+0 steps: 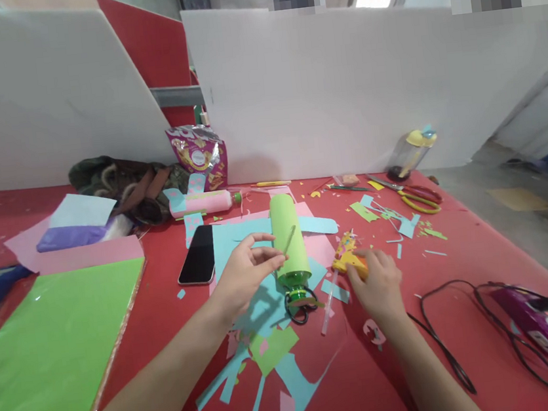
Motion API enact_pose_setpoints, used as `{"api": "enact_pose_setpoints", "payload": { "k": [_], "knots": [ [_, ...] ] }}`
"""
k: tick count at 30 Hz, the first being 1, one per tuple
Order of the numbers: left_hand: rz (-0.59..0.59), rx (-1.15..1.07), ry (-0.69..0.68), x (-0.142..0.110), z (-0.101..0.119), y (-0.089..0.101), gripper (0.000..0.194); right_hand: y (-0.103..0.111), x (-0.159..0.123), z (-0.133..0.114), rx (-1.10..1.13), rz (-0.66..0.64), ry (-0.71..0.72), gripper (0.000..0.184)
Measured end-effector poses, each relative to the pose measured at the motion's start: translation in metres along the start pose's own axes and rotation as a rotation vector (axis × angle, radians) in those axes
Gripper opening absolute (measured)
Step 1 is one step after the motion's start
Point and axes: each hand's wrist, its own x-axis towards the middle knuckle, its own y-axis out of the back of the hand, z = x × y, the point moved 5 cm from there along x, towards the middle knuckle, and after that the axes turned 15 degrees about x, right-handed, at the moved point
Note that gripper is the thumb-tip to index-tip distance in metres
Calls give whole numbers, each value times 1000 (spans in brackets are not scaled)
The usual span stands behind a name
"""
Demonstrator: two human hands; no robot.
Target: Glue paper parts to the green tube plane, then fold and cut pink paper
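Bottle (pixel 297 255) wrapped in green paper, lying on blue paper (pixel 223 241) on red table (pixel 167 310), neck toward the wearer, black cord (pixel 298 322) at neck; contents hidden by wrap. Left hand (pixel 249 268) over it, thumb and finger pinched on thin green strip (pixel 290 238), other fingers loosely curled. Right hand (pixel 379 282) just beside, fingers curled around yellow glue gun (pixel 352 260), clear glue stick (pixel 329 309) nearby. Pink-wrapped bottle (pixel 207 202) farther back, on its side, contents also hidden. Snack bag (pixel 201 154) near white board (pixel 340 92), inside not visible. Clear bottle (pixel 404 156) with yellow lid (pixel 421 139) at right, something dark at bottom, cannot tell what.
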Motion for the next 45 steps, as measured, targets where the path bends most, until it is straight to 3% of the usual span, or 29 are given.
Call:
{"api": "enact_pose_setpoints", "payload": {
  "k": [2,4,9,13,23,26,29,31,33,38,45],
  "knots": [
    [-3,-92,18,-1,-1,-4,35,-6,-6,-18,342,-76,98,15],
    [3,-114,25,-3,-1,-8,38,-14,-14,-34,622,-164,78,13],
    [50,-88,-2,-11,1,-15,41,-34,-29,-61,1137,-276,-210,15],
    [19,-191,17,-13,-2,-23,42,-44,-33,-65,1315,-269,-367,15],
    [-56,-160,33,-15,-10,-35,44,-53,-35,-54,1479,-220,-488,23],
    [-77,-68,-30,-15,-8,-36,43,-50,-32,-47,1507,-146,-483,24],
    [74,220,-190,-9,-6,-28,32,-42,-25,-33,1479,-23,-422,23],
    [206,435,-225,-2,-11,-21,31,-37,-21,-24,1440,20,-402,23],
    [216,530,-140,9,-23,-19,35,-33,-19,-15,1390,46,-399,22],
    [165,493,-4,28,-44,-24,54,-27,-21,-7,1310,76,-377,20],
    [29,378,123,36,-46,-33,74,-30,-27,-13,1270,-23,-389,20]
  ]
}}
